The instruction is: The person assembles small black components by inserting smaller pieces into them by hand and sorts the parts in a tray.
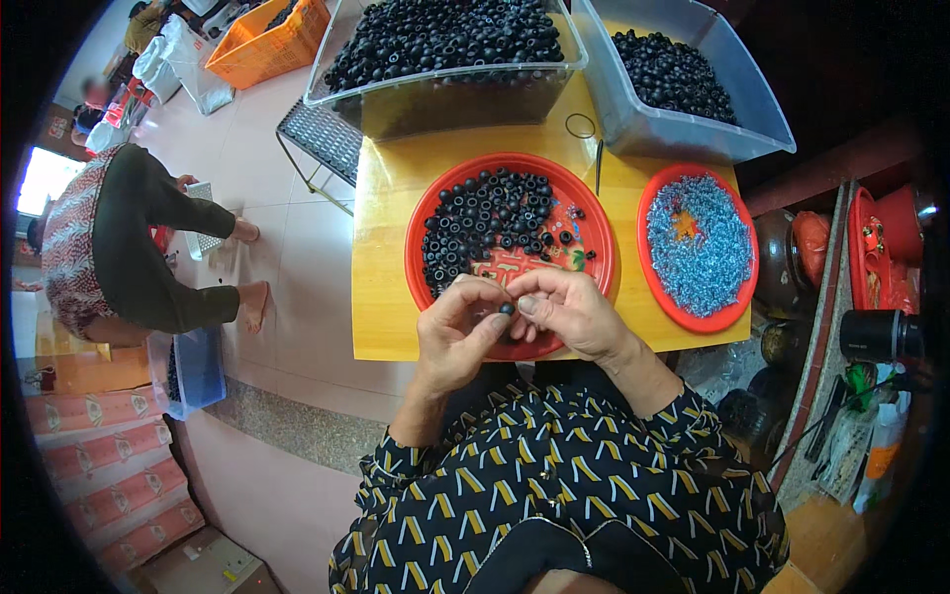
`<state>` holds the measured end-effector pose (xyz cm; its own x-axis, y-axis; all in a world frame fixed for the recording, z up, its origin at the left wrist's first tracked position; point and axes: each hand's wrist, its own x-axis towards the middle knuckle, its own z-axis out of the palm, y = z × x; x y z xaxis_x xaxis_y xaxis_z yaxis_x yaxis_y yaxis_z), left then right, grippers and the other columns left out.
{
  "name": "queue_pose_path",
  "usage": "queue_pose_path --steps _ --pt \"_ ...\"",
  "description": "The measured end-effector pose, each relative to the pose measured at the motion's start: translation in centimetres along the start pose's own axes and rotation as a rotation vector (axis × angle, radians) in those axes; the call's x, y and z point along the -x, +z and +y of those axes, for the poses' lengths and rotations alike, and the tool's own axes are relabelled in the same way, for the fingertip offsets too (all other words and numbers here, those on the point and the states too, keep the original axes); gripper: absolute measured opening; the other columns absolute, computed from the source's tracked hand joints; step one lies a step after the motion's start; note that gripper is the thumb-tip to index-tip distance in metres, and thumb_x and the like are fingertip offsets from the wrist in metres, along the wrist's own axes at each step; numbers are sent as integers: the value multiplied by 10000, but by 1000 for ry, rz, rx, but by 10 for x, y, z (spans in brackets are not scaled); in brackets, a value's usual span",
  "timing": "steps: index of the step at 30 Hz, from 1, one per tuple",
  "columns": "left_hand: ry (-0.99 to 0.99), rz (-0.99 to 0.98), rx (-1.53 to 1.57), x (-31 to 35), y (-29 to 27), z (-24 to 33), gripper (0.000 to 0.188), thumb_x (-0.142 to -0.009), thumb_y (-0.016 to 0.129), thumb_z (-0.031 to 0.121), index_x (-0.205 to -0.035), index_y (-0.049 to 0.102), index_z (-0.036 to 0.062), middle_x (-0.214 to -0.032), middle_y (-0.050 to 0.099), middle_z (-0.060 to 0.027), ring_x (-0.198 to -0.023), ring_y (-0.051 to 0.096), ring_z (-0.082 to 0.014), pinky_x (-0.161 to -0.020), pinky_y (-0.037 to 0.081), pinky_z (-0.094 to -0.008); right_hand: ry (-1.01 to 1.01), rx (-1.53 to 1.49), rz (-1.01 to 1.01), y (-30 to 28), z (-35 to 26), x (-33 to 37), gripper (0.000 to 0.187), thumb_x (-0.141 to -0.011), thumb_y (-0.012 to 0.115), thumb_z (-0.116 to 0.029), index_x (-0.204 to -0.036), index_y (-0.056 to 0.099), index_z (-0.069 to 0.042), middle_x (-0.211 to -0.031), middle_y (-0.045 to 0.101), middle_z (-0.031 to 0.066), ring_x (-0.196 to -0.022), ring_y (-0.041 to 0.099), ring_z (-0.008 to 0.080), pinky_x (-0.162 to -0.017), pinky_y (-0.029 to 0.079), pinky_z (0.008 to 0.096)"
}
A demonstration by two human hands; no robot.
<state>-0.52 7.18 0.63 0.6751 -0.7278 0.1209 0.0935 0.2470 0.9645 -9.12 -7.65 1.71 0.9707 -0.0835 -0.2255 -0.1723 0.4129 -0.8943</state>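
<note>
My left hand [463, 335] is closed, pinching a small black round cap-like part [507, 309] at its fingertips. Close beside it, my right hand [572, 315] is also closed, thumb against the fingers; whatever lies between them is too small to make out. Both hands are over the near side of a round red tray [598, 230]. Many black ring-like parts [482, 213] with central holes cover its left and upper area. To the right, a smaller red tray [649, 275] holds a heap of tiny clear bluish pieces [698, 252].
Two clear plastic bins [445, 109] [683, 139] full of black parts stand at the back of the yellow table [381, 297]. A black loop [580, 126] lies before them. At left, another person [148, 238] bends near a blue bin [203, 371]. An orange crate [252, 54] sits farther back.
</note>
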Motion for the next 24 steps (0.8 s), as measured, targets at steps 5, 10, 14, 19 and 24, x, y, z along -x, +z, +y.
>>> queue_pose_path --steps 5,10,14,19,24 --pt "155 -60 -337 1 1 1 205 -720 596 -59 -914 529 -42 -899 548 -84 -815 491 -154 -750 402 -267 15 -83 20 0 6 0 176 -821 577 -84 -958 542 20 -789 597 54 -689 582 102 -585 469 208" --pt "123 138 -286 8 7 4 237 -688 608 -77 -913 545 -39 -842 559 -106 -722 528 -170 -635 433 -264 29 -217 65 -13 -7 2 168 -809 565 -43 -960 536 23 -818 594 76 -655 578 117 -594 481 219" --pt "276 128 -534 16 -7 -8 210 -687 591 -96 -885 549 -40 -791 568 -119 -675 534 -195 -592 425 -272 -350 -32 220 -39 -75 -7 162 -817 526 -46 -960 533 30 -842 594 122 -679 587 151 -618 488 247" --pt "427 142 -525 8 -5 -14 146 -697 575 -115 -814 559 -30 -701 564 -95 -627 534 -186 -575 415 -259 -663 -19 647 -95 -139 -15 196 -849 516 -103 -985 549 34 -852 608 121 -712 593 163 -628 492 256" --pt "259 229 -280 14 -11 -16 109 -740 560 -99 -835 560 -46 -737 572 -87 -660 530 -150 -604 416 -239 -478 1029 831 -57 -75 9 178 -794 583 -82 -941 578 20 -819 618 97 -683 590 160 -604 467 262"
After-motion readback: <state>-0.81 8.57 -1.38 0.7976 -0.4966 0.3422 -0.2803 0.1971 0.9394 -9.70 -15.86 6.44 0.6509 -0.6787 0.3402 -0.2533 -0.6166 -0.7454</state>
